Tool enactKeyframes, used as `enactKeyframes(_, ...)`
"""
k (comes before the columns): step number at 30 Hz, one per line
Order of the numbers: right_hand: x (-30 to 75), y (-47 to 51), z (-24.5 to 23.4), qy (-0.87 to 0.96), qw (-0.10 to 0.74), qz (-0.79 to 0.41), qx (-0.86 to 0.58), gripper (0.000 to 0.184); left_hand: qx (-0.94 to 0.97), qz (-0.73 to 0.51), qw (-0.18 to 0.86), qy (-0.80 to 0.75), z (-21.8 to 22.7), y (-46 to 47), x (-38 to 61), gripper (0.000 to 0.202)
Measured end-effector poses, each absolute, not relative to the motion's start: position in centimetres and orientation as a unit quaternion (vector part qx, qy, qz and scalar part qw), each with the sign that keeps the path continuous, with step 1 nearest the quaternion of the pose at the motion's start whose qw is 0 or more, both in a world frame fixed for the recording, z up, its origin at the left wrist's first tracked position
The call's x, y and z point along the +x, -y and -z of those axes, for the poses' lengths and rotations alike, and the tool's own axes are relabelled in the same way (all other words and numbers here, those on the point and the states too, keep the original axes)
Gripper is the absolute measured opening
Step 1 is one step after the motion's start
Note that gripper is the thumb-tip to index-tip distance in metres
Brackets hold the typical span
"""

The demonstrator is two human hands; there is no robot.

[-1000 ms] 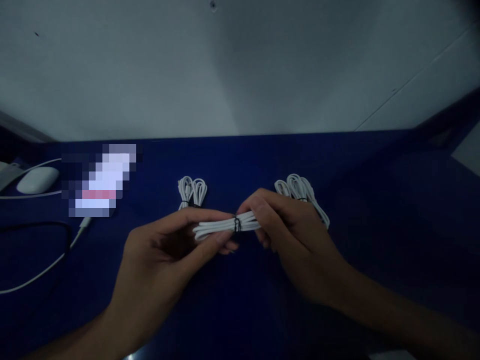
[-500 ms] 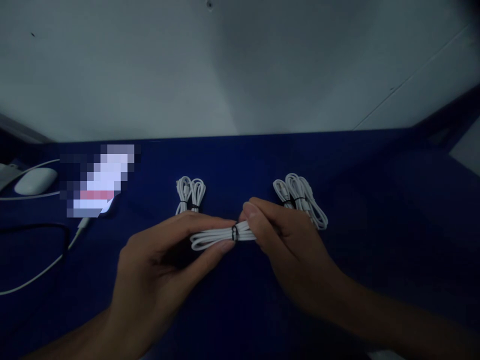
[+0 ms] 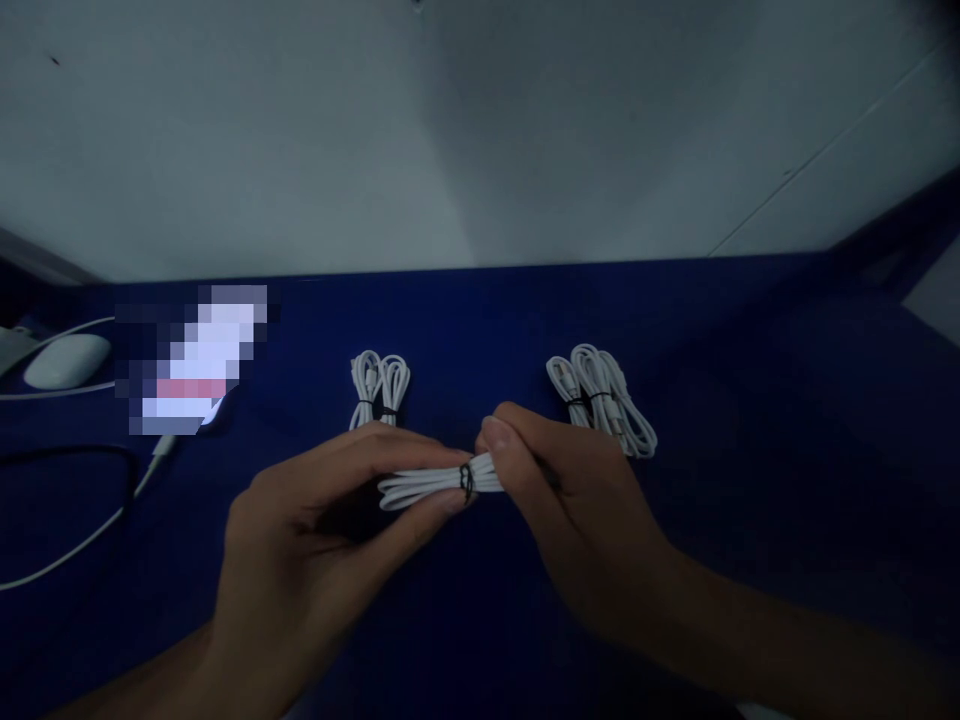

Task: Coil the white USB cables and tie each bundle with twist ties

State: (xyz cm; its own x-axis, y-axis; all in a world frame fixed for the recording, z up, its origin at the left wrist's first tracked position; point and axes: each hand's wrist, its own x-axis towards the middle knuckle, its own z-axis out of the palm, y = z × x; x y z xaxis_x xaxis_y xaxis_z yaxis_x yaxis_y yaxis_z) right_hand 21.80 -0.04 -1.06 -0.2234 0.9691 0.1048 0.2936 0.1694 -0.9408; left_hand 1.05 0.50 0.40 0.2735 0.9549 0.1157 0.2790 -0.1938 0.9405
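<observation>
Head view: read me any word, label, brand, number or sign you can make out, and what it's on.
No text can be read anywhere.
Lit screen: covered by coarse blocks, so any text on it is unreadable.
Held cable bundle: no marking shows.
Left pair of bundles and right-hand bundles: any print is too small to tell.
Rounded white object: no lettering visible.

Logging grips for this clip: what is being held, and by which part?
A coiled white cable: the left hand pinches it near its black tie; the right hand grips its right end.
</observation>
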Motion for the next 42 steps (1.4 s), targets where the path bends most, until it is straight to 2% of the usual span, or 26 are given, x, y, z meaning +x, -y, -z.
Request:
enactKeyframes(7, 21.58, 0.26, 1.07, 0.667, 0.404, -0.409, -0.473, 0.042, 0.642, -0.396, 0.461, -0.467, -0.50, -0.11, 1.17, 0.029)
enactKeyframes(14, 21.61, 0.30, 1.16, 0.652, 0.400, -0.424, -0.485, 0.043, 0.657, -0.401, 0.435, -0.467, -0.44, -0.06, 1.06, 0.031)
enactKeyframes(31, 21.75, 0.31, 0.84, 0.652, 0.395, -0.444, -0.472, 0.043, 0.597, -0.401, 0.509, -0.473, -0.84, -0.39, 1.25, 0.024)
enactKeyframes(37, 22.01, 0.46, 0.45, 0.652, 0.426, -0.388, -0.493, 0.043, 0.604, -0.398, 0.515, -0.459, -1.11, -0.51, 1.32, 0.022)
enactKeyframes(42, 21.94, 0.54, 0.46, 0.657, 0.421, -0.377, -0.499, 0.043, 0.607, -0.395, 0.499, -0.476, -1.00, -0.34, 1.67, 0.017)
